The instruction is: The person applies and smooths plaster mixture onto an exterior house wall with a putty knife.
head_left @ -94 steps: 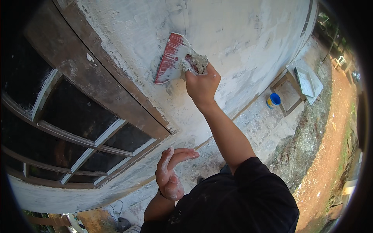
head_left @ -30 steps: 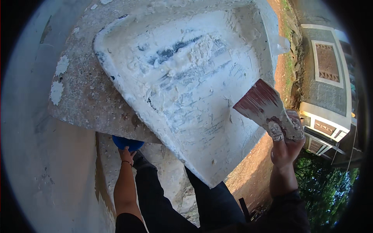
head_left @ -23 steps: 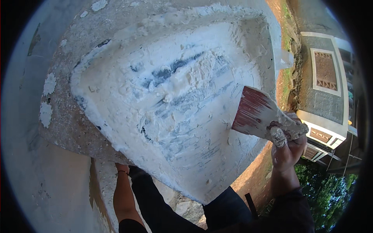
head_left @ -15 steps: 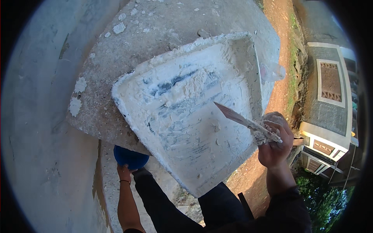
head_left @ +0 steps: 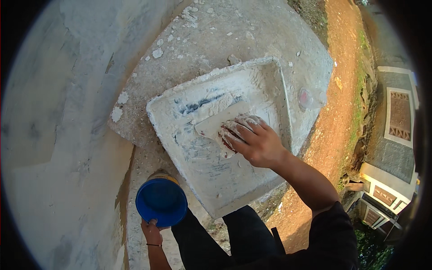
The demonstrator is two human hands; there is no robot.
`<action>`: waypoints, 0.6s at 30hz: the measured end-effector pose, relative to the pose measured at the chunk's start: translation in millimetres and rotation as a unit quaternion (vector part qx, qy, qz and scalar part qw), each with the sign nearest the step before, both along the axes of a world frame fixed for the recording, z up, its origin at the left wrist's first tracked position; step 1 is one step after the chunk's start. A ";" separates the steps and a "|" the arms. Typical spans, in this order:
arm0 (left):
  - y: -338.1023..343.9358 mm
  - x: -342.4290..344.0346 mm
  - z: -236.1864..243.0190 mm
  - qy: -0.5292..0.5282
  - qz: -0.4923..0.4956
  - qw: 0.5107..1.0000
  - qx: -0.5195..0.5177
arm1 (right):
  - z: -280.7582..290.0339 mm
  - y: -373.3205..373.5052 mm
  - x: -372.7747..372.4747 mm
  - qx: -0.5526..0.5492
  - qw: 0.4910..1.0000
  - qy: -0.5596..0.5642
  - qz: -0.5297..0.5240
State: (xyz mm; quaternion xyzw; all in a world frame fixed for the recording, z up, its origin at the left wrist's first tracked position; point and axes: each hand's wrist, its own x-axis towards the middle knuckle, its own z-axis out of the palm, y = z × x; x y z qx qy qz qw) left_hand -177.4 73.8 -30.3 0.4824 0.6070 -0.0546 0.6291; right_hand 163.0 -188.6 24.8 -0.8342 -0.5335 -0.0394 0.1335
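Observation:
My right hand [head_left: 254, 141] grips a putty-coated scraper [head_left: 211, 123], its wide blade lying against the white paste inside a shallow rectangular tray [head_left: 211, 193], a little above the middle of the view. The tray is heavily smeared with white putty and rests on a speckled grey board [head_left: 270, 36]. At lower left, my left hand [head_left: 152, 229] holds a bucket [head_left: 160, 200] by its near side, blue inside with some yellow outside, beside the tray's left edge. The bucket is tilted toward me, and its inside shows no clear contents.
A plastered grey wall [head_left: 58, 135] runs along the left. A clear plastic container [head_left: 310, 98] sits at the board's right. Beyond the board are an orange dirt path [head_left: 342, 135] and a grey building [head_left: 391, 153] with framed openings. My legs show below the tray.
Three seconds ago the scraper was on a wall beside a window. Since one second ago it has dropped leftward into the tray, and the bucket has emerged from beneath the board's edge.

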 end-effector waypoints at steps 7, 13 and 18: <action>-16.2 18.8 111.4 -0.001 0.039 0.997 0.070 | -16.3 -0.1 -9.5 0.020 1.000 0.004 -0.010; -18.7 56.0 182.4 -0.031 0.008 0.991 0.130 | -12.6 3.8 -12.5 0.006 1.000 0.012 -0.028; -12.5 81.4 202.8 -0.058 -0.032 0.985 0.161 | 3.5 -5.7 -11.5 0.041 0.996 -0.011 -0.075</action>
